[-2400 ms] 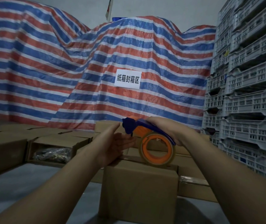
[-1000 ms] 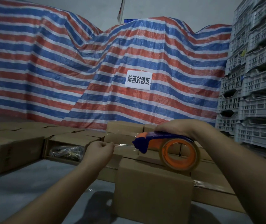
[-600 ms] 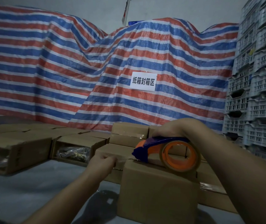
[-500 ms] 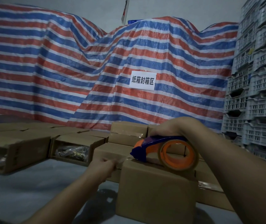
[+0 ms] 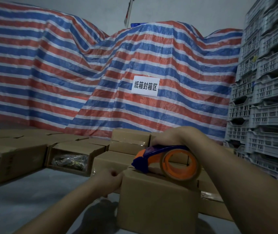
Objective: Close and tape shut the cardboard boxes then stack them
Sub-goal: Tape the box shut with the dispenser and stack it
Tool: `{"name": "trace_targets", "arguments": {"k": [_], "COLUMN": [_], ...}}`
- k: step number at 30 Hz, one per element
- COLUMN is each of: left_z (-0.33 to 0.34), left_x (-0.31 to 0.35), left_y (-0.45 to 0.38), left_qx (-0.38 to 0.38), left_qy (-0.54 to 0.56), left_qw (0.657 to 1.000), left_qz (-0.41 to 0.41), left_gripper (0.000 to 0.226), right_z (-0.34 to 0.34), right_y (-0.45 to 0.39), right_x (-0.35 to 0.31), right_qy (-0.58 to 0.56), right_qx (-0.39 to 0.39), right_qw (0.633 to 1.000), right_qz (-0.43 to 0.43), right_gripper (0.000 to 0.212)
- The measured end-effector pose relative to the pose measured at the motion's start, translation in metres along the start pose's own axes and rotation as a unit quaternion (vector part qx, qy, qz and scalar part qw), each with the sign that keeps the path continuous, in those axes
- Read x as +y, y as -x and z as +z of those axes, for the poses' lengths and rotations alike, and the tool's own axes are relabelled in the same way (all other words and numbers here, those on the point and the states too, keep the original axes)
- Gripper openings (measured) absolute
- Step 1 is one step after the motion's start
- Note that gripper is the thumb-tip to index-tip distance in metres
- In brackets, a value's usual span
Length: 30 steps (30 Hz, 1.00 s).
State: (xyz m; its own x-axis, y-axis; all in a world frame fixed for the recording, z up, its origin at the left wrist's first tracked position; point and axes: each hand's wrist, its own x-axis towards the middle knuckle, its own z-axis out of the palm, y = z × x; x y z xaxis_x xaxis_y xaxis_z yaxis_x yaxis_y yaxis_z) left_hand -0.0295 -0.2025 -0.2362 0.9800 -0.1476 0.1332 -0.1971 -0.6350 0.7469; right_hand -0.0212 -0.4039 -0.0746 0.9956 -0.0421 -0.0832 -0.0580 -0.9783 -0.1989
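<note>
Pressing down since the frame half a second before, the right hand (image 5: 172, 137) had kept its grip curled over the blue-and-orange tape dispenser (image 5: 167, 162), whose blue nose now sat on the top left edge of the closed cardboard box (image 5: 157, 201) standing nearest on the grey counter (image 5: 25, 200). The left hand (image 5: 108, 182) had dropped lower and closer to that box, its grip curled tight against the upper left corner; whether it pinched the tape end could not be told, since the clear tape did not show there. A second earlier that hand had been held higher and well left of the box. Around them, an open box (image 5: 70, 157) lay on its side to the left with bagged metal parts visible inside, another open box (image 5: 8, 163) lay further left, and sealed boxes (image 5: 129, 141) were stacked behind the dispenser, partly hidden by the right forearm. A red, white and blue striped tarpaulin (image 5: 101, 73) carrying a white paper sign (image 5: 145, 86) closed off the back, and grey plastic crates (image 5: 266, 98) were piled high at the right.
</note>
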Motion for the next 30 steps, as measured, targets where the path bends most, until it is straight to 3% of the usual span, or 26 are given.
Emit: {"name": "trace_targets", "arguments": {"k": [2, 5, 10, 13, 24, 30], "left_z": [-0.005, -0.013, -0.01, -0.008, -0.009, -0.007], "left_x": [-0.003, 0.001, 0.018, 0.018, 0.026, 0.025], "left_y": [-0.006, -0.012, -0.007, -0.006, -0.002, -0.002], "left_qx": [0.033, 0.09, -0.059, -0.105, -0.084, -0.07], "left_qy": [-0.024, 0.094, 0.146, 0.164, 0.159, 0.152], "left_qw": [0.999, 0.99, 0.987, 0.981, 0.983, 0.985], "left_qz": [0.027, 0.053, -0.002, -0.022, -0.044, -0.042], "left_gripper": [0.035, 0.035, 0.042, 0.041, 0.038, 0.036], "right_z": [0.0, 0.001, 0.001, 0.002, -0.014, -0.019], "right_y": [-0.001, -0.003, 0.0, 0.0, 0.019, 0.039], "right_x": [0.0, 0.0, 0.0, -0.001, 0.014, 0.071], "right_qy": [0.006, 0.003, 0.001, 0.008, 0.016, 0.141], "right_qx": [0.005, 0.006, -0.007, -0.002, -0.029, 0.0], "right_qw": [1.0, 1.0, 1.0, 1.0, 0.999, 0.989], "right_qz": [-0.002, -0.005, -0.006, 0.0, 0.025, 0.033], "right_gripper": [0.036, 0.034, 0.032, 0.033, 0.039, 0.039]}}
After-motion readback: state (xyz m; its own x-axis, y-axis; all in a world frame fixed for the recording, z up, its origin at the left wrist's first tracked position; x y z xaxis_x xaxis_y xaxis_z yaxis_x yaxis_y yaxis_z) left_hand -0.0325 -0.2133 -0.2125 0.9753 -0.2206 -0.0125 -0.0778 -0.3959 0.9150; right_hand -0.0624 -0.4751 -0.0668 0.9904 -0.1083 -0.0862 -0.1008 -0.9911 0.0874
